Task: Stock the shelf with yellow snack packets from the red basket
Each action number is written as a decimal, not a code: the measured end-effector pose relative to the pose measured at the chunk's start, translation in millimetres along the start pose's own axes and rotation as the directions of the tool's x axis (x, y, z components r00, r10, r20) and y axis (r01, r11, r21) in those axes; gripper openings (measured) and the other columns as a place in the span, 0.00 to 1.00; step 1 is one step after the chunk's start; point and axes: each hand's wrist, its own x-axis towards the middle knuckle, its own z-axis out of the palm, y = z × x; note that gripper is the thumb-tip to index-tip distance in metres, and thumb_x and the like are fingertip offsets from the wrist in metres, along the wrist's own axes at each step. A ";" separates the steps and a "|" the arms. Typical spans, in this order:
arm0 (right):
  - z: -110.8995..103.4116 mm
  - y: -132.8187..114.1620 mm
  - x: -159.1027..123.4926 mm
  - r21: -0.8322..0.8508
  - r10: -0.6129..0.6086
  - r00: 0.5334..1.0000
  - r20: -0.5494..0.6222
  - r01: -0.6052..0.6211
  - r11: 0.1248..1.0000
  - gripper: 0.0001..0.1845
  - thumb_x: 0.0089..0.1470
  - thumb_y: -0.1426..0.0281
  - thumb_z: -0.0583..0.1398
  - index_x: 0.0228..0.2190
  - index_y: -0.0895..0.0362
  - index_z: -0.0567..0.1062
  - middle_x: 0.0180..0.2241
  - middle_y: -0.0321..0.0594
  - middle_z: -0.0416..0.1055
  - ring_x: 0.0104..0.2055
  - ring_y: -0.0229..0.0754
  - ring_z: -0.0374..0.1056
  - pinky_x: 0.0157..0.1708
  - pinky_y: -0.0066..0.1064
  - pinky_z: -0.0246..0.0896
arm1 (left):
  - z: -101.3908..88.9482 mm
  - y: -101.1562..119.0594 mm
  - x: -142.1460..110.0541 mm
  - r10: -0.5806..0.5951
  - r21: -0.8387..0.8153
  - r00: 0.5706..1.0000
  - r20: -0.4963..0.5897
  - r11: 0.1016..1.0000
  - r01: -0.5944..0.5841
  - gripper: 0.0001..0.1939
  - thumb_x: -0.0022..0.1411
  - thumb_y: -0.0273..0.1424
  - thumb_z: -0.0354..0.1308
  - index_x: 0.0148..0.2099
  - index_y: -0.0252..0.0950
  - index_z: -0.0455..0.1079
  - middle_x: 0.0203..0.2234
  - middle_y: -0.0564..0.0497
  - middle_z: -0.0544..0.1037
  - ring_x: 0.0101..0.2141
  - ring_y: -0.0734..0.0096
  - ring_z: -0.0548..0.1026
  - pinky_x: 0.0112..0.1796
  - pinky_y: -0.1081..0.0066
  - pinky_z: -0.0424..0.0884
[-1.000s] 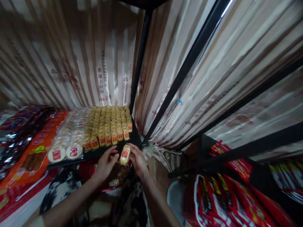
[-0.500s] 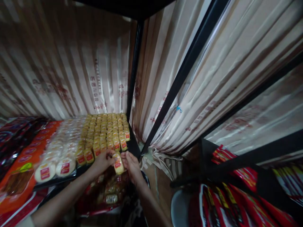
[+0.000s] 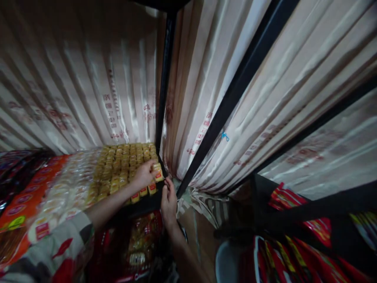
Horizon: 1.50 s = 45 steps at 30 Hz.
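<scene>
My left hand (image 3: 145, 175) reaches over the right end of the rows and grips a small wrapped yellow cake (image 3: 158, 172) with a red label. The cake is at the front of the rightmost column, close to the shelf's corner. Rows of the same yellow wrapped cakes (image 3: 113, 167) stand on the dark shelf (image 3: 147, 203), partly covered by my left hand and forearm. Just right of the shelf edge, my right hand (image 3: 169, 203) is raised with fingers loosely stretched upward, apart from the cake, and nothing shows in it.
White round wrapped cakes (image 3: 60, 192) and orange packs (image 3: 23, 200) lie to the left. Below are bags of brown wrapped food (image 3: 140, 239). A black post (image 3: 165, 78) and a slanted bar (image 3: 219, 114) stand before the curtain (image 3: 129, 86). Red packets (image 3: 294, 255) and a pale bucket (image 3: 225, 261) are at right.
My left hand has carried the cake up and to the right, from in front of the shelf to the rows' right end. My right hand has come off the cake. The view has shifted slightly.
</scene>
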 end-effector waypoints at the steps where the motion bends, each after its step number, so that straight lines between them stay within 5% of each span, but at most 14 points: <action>1: -1.2 -1.2 0.3 -0.031 -0.040 0.999 0.007 0.040 0.999 0.21 0.58 0.63 0.48 0.50 0.58 0.65 0.52 0.47 0.64 0.54 0.44 0.59 0.54 0.41 0.53 | 6.6 -0.4 4.6 0.019 0.029 1.000 0.010 0.999 -0.019 0.14 0.53 0.27 0.54 0.44 0.38 0.65 0.30 0.54 0.74 0.30 0.74 0.72 0.35 0.73 0.68; 6: -3.8 7.2 6.4 -0.157 -0.129 0.989 0.070 0.139 0.978 0.22 0.59 0.65 0.47 0.50 0.60 0.67 0.54 0.49 0.61 0.57 0.44 0.55 0.58 0.42 0.48 | 23.9 -0.9 12.6 0.131 0.193 0.988 0.087 0.970 -0.146 0.12 0.54 0.25 0.53 0.42 0.39 0.65 0.36 0.52 0.74 0.36 0.72 0.72 0.40 0.73 0.67; 15: 5.8 37.6 11.4 -0.186 -0.118 0.977 0.181 0.151 0.971 0.21 0.56 0.69 0.48 0.48 0.59 0.71 0.53 0.47 0.64 0.56 0.43 0.58 0.56 0.41 0.52 | 26.4 -4.0 3.2 0.112 0.487 0.983 0.143 0.857 -0.168 0.12 0.56 0.25 0.50 0.44 0.36 0.66 0.44 0.46 0.68 0.48 0.64 0.65 0.47 0.67 0.64; 27: 10.0 50.6 13.2 -0.249 -0.115 0.974 0.196 0.163 0.955 0.21 0.54 0.72 0.48 0.46 0.65 0.72 0.49 0.53 0.67 0.52 0.46 0.61 0.54 0.41 0.56 | 30.9 -8.7 4.0 0.074 0.555 0.986 0.149 0.819 -0.145 0.15 0.57 0.23 0.47 0.46 0.38 0.65 0.43 0.47 0.68 0.46 0.65 0.65 0.46 0.67 0.63; 34: 14.7 51.6 12.5 -0.286 -0.153 0.982 0.108 0.178 0.942 0.20 0.51 0.75 0.50 0.45 0.59 0.73 0.46 0.50 0.66 0.50 0.46 0.62 0.51 0.41 0.59 | 32.5 -5.6 7.0 0.037 0.602 0.988 0.150 0.789 -0.120 0.16 0.58 0.21 0.44 0.47 0.34 0.65 0.45 0.43 0.68 0.49 0.62 0.64 0.48 0.67 0.62; 45: 14.6 50.2 13.7 -0.289 -0.155 0.976 0.153 0.195 0.937 0.28 0.47 0.81 0.48 0.49 0.56 0.71 0.43 0.47 0.66 0.46 0.43 0.64 0.47 0.35 0.62 | 34.0 -6.1 7.1 0.018 0.588 0.989 0.148 0.802 -0.103 0.21 0.58 0.21 0.44 0.53 0.37 0.62 0.45 0.44 0.68 0.48 0.64 0.64 0.47 0.66 0.63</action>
